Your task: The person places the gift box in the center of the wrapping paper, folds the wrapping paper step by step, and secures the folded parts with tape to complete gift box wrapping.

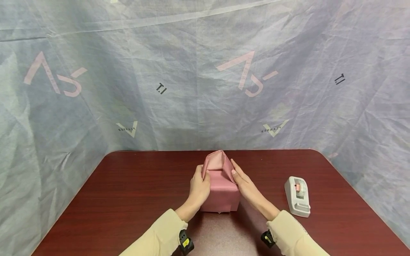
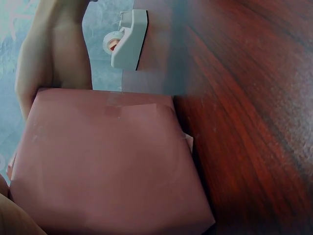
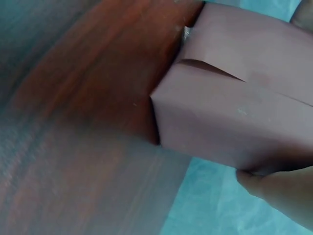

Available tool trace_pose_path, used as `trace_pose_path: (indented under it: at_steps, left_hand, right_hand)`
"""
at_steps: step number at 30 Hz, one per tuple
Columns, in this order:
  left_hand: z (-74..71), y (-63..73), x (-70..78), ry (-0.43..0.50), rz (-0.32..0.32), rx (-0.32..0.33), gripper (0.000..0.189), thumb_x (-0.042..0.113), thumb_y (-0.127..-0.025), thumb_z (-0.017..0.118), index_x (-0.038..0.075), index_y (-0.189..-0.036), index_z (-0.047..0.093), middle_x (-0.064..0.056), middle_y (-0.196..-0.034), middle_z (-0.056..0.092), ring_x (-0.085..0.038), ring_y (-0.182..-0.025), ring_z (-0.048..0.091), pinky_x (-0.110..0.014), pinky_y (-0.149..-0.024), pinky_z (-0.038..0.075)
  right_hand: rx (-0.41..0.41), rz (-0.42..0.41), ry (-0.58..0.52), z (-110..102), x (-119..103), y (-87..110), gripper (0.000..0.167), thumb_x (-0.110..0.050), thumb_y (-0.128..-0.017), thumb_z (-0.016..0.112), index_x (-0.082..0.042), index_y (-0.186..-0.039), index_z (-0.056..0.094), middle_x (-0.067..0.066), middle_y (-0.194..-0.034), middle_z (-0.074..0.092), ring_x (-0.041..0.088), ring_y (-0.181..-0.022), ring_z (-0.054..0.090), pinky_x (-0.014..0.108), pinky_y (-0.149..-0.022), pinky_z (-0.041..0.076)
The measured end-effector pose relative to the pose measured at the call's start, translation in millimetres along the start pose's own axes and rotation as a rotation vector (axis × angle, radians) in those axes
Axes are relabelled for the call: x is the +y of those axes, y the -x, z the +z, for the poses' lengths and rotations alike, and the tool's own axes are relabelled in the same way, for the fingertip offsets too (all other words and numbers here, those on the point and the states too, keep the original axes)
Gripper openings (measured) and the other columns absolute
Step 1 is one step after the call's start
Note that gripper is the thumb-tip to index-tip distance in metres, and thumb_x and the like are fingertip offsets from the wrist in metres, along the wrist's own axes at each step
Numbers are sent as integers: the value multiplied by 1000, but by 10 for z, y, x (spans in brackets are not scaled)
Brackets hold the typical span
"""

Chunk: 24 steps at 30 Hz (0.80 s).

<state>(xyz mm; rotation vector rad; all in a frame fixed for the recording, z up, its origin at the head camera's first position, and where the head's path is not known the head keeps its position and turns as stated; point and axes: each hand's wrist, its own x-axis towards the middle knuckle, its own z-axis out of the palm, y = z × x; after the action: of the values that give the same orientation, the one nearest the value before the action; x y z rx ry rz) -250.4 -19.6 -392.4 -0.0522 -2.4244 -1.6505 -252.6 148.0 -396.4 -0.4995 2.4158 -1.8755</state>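
Note:
A box wrapped in pink paper (image 1: 220, 195) rests on the table in front of me, its paper standing up in a folded flap (image 1: 215, 161) on top. My left hand (image 1: 199, 188) holds the flap's left side, thumb inside the edge and fingers outside. On the other side, my right hand (image 1: 248, 186) holds the right slope of the flap between thumb and long, fairly straight fingers. The left wrist view shows the box's near face (image 2: 107, 161) with clear tape at a paper seam. In the right wrist view, a slit shows along an overlapping paper edge (image 3: 215, 68).
A white tape dispenser (image 1: 298, 197) with a roll in it stands to the right of the box. The dark red wooden table (image 1: 144, 188) reaches back to a grey-blue printed cloth (image 1: 192, 71), which hangs behind and at both sides.

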Motion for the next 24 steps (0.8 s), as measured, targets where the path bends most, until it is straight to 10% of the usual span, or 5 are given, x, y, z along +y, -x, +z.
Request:
trace_pose_path:
  at_steps: [10, 24]
  left_hand:
    - [12, -6, -25, -30, 43, 26, 21, 8, -92, 47, 6, -112, 51, -14, -101, 62, -26, -89, 57, -42, -74, 45]
    - [-1, -4, -54, -51, 97, 30, 21, 7, -90, 48, 5, -111, 51, -16, -97, 62, -23, -83, 56, -38, -70, 45]
  right_hand:
    - [-100, 64, 38, -32, -78, -48, 50, -23, -100, 34, -6, -144, 17, 15, -149, 20, 28, -137, 17, 48, -109, 19]
    - [58, 171, 83, 38, -141, -109, 35, -25, -90, 57, -2, -115, 49, 11, -102, 56, 12, -84, 52, 25, -74, 43]
